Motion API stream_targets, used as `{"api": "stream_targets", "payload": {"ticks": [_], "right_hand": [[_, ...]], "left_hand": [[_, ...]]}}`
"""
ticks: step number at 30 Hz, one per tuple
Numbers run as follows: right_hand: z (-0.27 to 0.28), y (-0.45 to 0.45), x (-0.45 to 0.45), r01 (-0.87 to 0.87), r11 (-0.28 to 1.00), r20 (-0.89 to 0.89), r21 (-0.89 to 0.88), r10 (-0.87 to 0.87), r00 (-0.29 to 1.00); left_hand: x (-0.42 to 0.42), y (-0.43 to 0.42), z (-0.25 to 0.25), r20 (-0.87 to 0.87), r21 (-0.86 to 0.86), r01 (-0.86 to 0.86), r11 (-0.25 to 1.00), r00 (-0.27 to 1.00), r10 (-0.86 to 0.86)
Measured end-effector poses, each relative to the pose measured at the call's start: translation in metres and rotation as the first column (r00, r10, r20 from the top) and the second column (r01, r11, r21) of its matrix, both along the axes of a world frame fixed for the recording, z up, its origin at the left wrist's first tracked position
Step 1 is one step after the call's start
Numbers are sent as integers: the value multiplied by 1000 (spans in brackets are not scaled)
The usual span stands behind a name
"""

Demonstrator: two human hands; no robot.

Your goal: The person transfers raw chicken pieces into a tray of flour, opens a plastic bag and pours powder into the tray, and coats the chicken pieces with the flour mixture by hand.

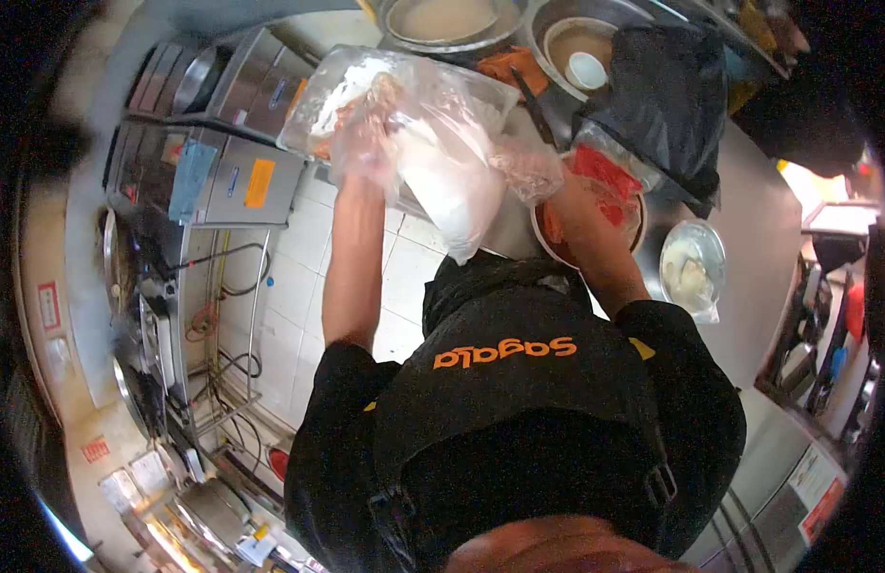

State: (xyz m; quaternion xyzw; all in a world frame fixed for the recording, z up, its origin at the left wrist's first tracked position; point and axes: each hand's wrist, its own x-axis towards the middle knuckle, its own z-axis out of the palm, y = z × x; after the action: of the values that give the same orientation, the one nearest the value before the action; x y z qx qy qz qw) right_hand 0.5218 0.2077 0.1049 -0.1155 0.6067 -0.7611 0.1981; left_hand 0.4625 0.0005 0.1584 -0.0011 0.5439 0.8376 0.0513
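A clear plastic bag of white powder [447,177] hangs at the near edge of a clear tray [500,93]. The tray holds white powder and orange-brown pieces. My left hand [366,138], in a clear plastic glove, is over the tray's left part, against the bag; its fingers are blurred by plastic and motion. My right hand [528,167], also in a clear glove, is closed on the bag's right side. Below my right forearm is a round bowl [549,250] with red contents and a red item [605,172].
Behind the tray stand a basin of pale liquid [442,21] and a pot with a white cup [586,71]. A black plastic bag [657,105] and a metal bowl of pale food [693,267] are on the right. Steel drawers [246,181] stand left.
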Motion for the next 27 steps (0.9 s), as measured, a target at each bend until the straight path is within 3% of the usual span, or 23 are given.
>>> {"api": "stream_targets", "payload": {"ticks": [1,2,5,8,12,15,21,23,24,26,27], "right_hand": [[-1,-11,-2,-5,988,94,-152,20,995],[-2,-22,-3,6,956,179,-292,49,983],[1,-52,-3,59,854,330,-517,135,934],[-5,-71,-14,80,850,411,-521,167,896],[-35,-93,-54,13,945,510,-326,164,844],[-11,-112,-66,160,818,641,-552,294,708],[-37,-150,-98,187,904,516,-384,43,855],[-34,-152,-108,101,984,405,-144,-34,914],[-31,-154,-111,70,997,343,-15,-60,937],[-88,-167,-122,164,958,-145,234,-132,980],[-92,-172,-123,193,966,-97,171,-179,979]], "left_hand": [[-15,-7,-6,-25,-154,-65,986,998,62],[-9,5,34,360,-107,-49,993,929,84],[-38,-31,-9,288,165,43,985,953,-89],[-48,-51,-19,208,265,154,952,955,-212],[-62,-69,-27,208,244,74,967,970,-127],[-76,-85,-33,236,235,49,971,966,-106],[-98,-118,-40,303,176,-8,984,952,-47],[-104,-128,-44,343,150,-18,988,939,-35],[-106,-132,-46,369,134,-22,991,929,-30],[-107,-140,-49,412,106,-18,994,911,-27],[-107,-144,-49,433,107,-10,994,901,-38]]}}
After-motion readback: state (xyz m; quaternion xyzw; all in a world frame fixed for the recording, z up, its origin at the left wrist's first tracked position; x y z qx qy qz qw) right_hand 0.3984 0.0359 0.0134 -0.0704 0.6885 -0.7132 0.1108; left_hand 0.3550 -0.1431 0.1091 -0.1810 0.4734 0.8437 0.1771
